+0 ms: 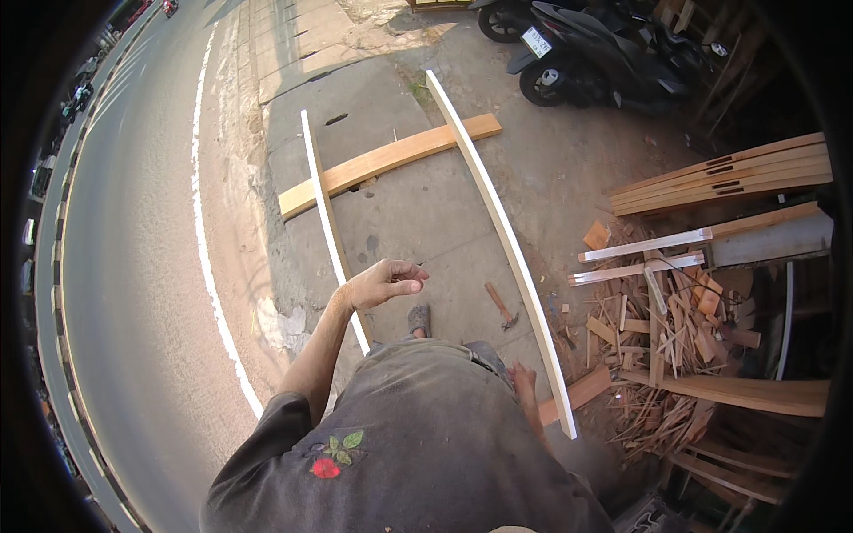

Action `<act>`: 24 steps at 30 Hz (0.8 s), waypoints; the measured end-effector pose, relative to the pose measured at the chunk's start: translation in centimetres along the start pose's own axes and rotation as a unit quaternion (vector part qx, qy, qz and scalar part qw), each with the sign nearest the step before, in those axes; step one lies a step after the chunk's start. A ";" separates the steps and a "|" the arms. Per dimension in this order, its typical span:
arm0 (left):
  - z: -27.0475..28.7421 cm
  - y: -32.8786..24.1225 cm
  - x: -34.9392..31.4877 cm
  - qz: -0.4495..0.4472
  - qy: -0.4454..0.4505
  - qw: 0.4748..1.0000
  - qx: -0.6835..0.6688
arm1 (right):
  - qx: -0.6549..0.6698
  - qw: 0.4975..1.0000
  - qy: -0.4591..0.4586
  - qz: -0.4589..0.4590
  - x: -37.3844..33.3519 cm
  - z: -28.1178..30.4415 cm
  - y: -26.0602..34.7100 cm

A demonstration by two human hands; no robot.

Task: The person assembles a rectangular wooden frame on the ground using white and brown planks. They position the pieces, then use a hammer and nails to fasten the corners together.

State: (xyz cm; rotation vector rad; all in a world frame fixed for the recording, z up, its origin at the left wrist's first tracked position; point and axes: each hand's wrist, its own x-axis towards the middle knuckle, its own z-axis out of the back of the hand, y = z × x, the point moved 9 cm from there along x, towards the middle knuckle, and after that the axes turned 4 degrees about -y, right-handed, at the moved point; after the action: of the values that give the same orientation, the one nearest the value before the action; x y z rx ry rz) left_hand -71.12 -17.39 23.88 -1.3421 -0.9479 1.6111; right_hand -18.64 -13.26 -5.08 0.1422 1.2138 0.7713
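My left hand (388, 282) hangs in the air over the left of two long white-faced wooden bars (325, 213). Its fingers are loosely bent, the thumb stands apart, and nothing shows in it. Low beside my body is my right hand (524, 380), near the close end of the right white-faced bar (498, 226); its fingers are too unclear to read. Both bars rest across a wide wooden plank (391, 162) at the far end. Another plank (582, 395) lies beneath the right bar's near end. Between the bars, a hammer (502, 306) lies on the concrete.
Wood scraps and offcuts (684, 329) are heaped at the right, below stacked boards with slots (720, 173). A dark motorcycle (604, 58) is parked at the far right. Along the left runs a road (133, 266) with a white edge line. My foot (418, 318) stands between the bars.
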 end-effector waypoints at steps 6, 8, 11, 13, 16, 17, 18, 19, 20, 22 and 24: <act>2.9 20.3 2.3 0.219 -0.085 0.955 0.179 | -0.120 0.990 0.012 0.075 1.0 -1.8 7.3; 2.4 27.8 1.5 0.274 -0.130 0.945 0.125 | -0.101 0.989 0.047 0.093 1.1 -1.9 8.9; -2.0 39.7 -5.3 0.472 -0.382 0.725 -0.326 | -0.075 0.990 0.113 0.041 2.7 -1.8 9.9; -5.2 43.9 -10.5 0.520 -0.528 0.498 -0.451 | -0.086 0.988 0.124 0.028 5.1 -1.3 11.4; -6.2 46.7 -11.1 0.526 -0.482 0.533 -0.455 | -0.076 0.989 0.106 0.077 10.3 -2.6 15.3; -5.8 46.9 -10.7 0.520 -0.463 0.560 -0.449 | -0.029 0.989 0.116 0.090 11.9 -3.5 16.7; -5.0 46.8 -9.6 0.507 -0.448 0.590 -0.441 | -0.001 0.992 0.101 0.076 13.1 -3.6 17.5; -3.9 46.3 -8.1 0.488 -0.434 0.622 -0.432 | 0.009 0.990 0.127 0.056 14.5 -4.8 18.7; -2.8 45.5 -6.5 0.469 -0.423 0.650 -0.423 | 0.000 0.992 0.127 0.012 16.5 -5.7 19.9; -0.3 42.9 -2.5 0.435 -0.395 0.708 -0.391 | -0.035 0.990 0.133 -0.029 20.1 -7.4 23.2; 2.5 38.6 2.1 0.402 -0.365 0.769 -0.337 | -0.054 0.990 0.132 -0.020 24.3 -9.7 28.5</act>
State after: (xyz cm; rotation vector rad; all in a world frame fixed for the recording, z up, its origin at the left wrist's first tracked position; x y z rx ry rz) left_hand -78.52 -30.45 -11.89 -1.7661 -1.6681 2.7472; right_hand -36.89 19.67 -13.93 -0.0767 1.4170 0.8365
